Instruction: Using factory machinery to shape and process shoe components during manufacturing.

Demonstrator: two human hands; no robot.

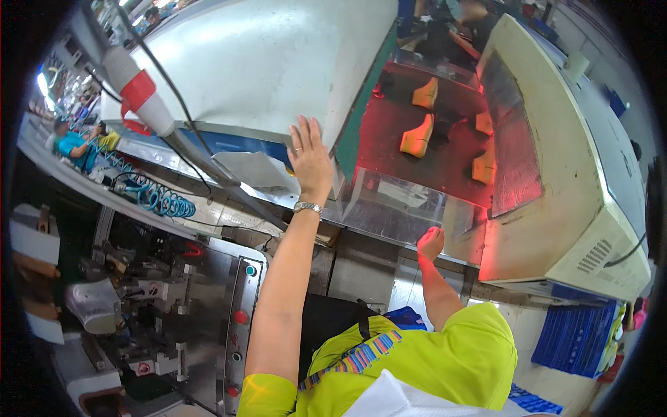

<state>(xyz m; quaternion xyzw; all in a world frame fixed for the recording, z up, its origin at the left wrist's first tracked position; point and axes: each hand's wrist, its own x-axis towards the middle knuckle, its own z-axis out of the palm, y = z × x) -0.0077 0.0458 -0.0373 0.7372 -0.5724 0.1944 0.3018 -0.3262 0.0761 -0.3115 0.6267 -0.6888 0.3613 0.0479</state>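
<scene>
My left hand (310, 156) is raised with its fingers stretched out, lying against the lower edge of a large white machine housing (271, 69). A ring and a metal wristwatch (308, 206) show on it. My right hand (431, 242) is closed at the front metal ledge (389, 205) of a conveyor; whatever its fingers hold, if anything, is hidden. Beyond the ledge, on the dark belt (389, 111) in red light, stand several yellow shoe lasts, among them a nearer yellow last (417, 137) and a farther yellow last (425, 92). Neither hand touches them.
At right stands a cream machine hood (542, 229). A control panel (240, 316) with buttons is left of my left arm, beside dark machinery. A coiled blue air hose (163, 201) hangs at left. Stacked blue crates (573, 337) are lower right. Other people work farther off.
</scene>
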